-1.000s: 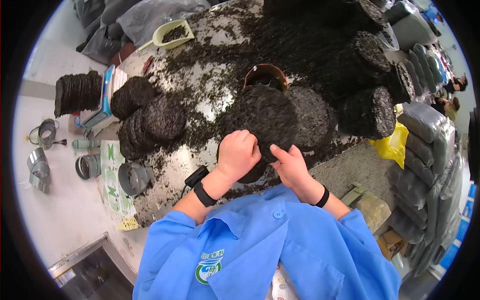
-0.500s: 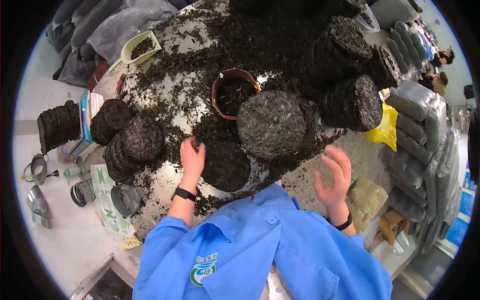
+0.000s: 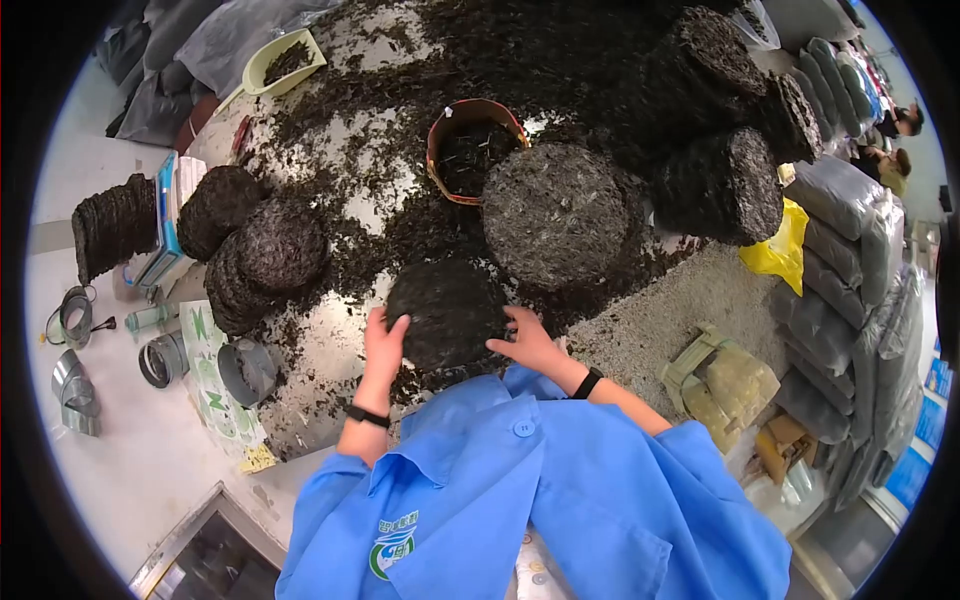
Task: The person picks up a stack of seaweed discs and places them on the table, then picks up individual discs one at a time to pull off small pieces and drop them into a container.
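Leaf-strewn table (image 3: pixel 400 215), unlabelled tea cake (image 3: pixel 447 312) between left hand (image 3: pixel 384 345), right hand (image 3: pixel 528 343).

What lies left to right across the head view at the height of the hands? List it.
Metal ring → metal cup → left hand → dark pressed disc → right hand → tan sack → grey bags.
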`<state>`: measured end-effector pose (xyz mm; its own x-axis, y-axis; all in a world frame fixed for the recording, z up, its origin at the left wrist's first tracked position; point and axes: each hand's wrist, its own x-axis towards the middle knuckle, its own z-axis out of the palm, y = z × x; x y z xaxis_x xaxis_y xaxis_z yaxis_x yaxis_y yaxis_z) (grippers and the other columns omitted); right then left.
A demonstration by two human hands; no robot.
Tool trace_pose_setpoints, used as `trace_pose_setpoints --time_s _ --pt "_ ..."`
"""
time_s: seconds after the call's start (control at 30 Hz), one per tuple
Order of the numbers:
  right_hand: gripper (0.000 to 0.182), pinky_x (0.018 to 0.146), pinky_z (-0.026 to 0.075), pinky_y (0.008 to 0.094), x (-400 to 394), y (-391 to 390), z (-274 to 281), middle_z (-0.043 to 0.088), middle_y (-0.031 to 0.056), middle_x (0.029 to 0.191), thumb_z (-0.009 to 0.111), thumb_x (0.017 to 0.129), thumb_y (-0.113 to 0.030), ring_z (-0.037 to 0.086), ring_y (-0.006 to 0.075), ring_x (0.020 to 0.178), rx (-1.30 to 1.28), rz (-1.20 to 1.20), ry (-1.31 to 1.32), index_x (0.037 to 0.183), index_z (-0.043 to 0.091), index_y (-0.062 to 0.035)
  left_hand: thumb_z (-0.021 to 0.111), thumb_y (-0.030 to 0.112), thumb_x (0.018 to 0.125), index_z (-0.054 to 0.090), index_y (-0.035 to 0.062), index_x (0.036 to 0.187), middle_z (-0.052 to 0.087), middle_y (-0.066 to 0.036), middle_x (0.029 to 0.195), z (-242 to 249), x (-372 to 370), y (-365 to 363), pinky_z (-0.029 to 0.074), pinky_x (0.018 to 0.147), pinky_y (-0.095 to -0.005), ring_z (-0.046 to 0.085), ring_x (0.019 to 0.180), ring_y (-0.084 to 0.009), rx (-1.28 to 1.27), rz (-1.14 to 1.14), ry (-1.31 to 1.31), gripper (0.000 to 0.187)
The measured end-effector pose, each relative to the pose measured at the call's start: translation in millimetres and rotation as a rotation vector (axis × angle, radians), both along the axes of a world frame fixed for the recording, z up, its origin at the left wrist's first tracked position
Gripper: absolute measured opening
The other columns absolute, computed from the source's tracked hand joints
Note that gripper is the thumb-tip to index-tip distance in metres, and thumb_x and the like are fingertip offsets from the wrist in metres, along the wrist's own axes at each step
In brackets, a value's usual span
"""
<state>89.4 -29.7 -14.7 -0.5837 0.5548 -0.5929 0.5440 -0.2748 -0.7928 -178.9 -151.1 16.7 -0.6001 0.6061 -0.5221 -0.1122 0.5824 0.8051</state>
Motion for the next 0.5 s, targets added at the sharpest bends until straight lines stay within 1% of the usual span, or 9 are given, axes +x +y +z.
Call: trace_pose_setpoints --time_s 0.07,0.1,0.13,0.17,0.2,0.33,0.4,0.47,0.5 --pt "0.082 0.094 0.054 0.0402 -9.3 -1.8 30.1 0.047 0.0240 0.144 0.080 0.085 -0.029 0.059 0.0323 0.122 -0.092 -0.080 0.093 0.149 0.039 0.0035 0.062 0.002 0.097 0.049 -0.0023 0.126 0.067 -0.012 0.118 33.6 -2.7 -10.6 0.052 0.091 -0.0316 0.065 0.104 -0.0176 0.225 0.125 -0.231 0.032" --pt "0.077 0.094 0.054 0.0400 -17.8 2.3 55.6 0.050 0.0210 0.142 0.079 0.086 -0.026 0.060 0.0297 0.120 -0.295 -0.233 0.230 0.147 0.042 0.0029 0.058 0.003 0.100 0.049 -0.0012 0.130 0.064 -0.011 0.126 47.8 -4.9 -14.8 0.050 0.097 -0.0324 0.062 0.111 -0.0170 0.236 0.096 -0.232 0.032" --pt "0.071 0.094 0.054 0.0398 -28.1 5.6 70.6 0.054 0.0180 0.139 0.078 0.088 -0.023 0.061 0.0271 0.118 -0.506 -0.377 0.367 0.144 0.044 0.0023 0.058 0.003 0.100 0.049 -0.0012 0.130 0.064 -0.011 0.126 59.1 -5.5 -16.7 0.050 0.097 -0.0324 0.062 0.111 -0.0170 0.224 0.109 -0.218 0.032" --pt "0.055 0.096 0.053 0.0387 -30.3 12.7 72.0 0.061 0.0120 0.133 0.073 0.092 -0.012 0.062 0.0224 0.115 -0.718 -0.376 0.462 0.139 0.048 0.0009 0.058 0.005 0.101 0.049 -0.0012 0.131 0.063 -0.011 0.127 70.1 -3.2 -15.8 0.050 0.098 -0.0330 0.061 0.112 -0.0174 0.268 0.114 -0.303 0.032" --pt "0.046 0.097 0.053 0.0389 -37.7 14.2 90.9 0.065 0.0083 0.126 0.067 0.094 -0.003 0.063 0.0207 0.115 -0.875 -0.501 0.613 0.137 0.050 -0.0009 0.058 0.008 0.102 0.049 -0.0011 0.133 0.063 -0.011 0.128 81.8 -1.3 -13.7 0.049 0.098 -0.0335 0.061 0.113 -0.0178 0.315 0.121 -0.384 0.033" --pt "0.042 0.100 0.052 0.0416 -37.7 23.3 135.8 0.063 0.0086 0.131 0.061 0.098 -0.001 0.062 0.0217 0.119 -0.850 -0.483 0.708 0.139 0.050 -0.0035 0.057 0.015 0.104 0.050 -0.0001 0.136 0.064 -0.011 0.127 116.9 2.1 1.6 0.052 0.097 -0.0350 0.064 0.112 -0.0194 0.409 0.198 -0.601 0.036" --pt "0.043 0.102 0.051 0.0414 -32.3 25.6 143.3 0.062 0.0091 0.133 0.061 0.099 -0.002 0.061 0.0224 0.121 -0.835 -0.466 0.710 0.140 0.049 -0.0041 0.056 0.017 0.105 0.050 0.0003 0.136 0.065 -0.010 0.127 128.4 2.8 8.7 0.052 0.098 -0.0353 0.064 0.113 -0.0194 0.406 0.183 -0.597 0.036" --pt "0.041 0.102 0.051 0.0397 -24.4 30.9 152.6 0.061 0.0084 0.134 0.060 0.100 -0.002 0.061 0.0209 0.120 -0.932 -0.499 0.628 0.140 0.050 -0.0041 0.056 0.018 0.105 0.050 0.0007 0.136 0.065 -0.010 0.127 133.5 7.2 16.2 0.052 0.098 -0.0357 0.064 0.113 -0.0193 0.415 0.156 -0.609 0.035" --pt "0.041 0.102 0.051 0.0397 -22.0 33.1 158.7 0.061 0.0084 0.134 0.060 0.100 -0.002 0.061 0.0209 0.120 -0.922 -0.498 0.629 0.140 0.050 -0.0041 0.052 0.023 0.107 0.050 0.0010 0.136 0.065 -0.010 0.127 135.5 6.9 19.7 0.052 0.099 -0.0360 0.063 0.114 -0.0196 0.431 0.169 -0.618 0.036"
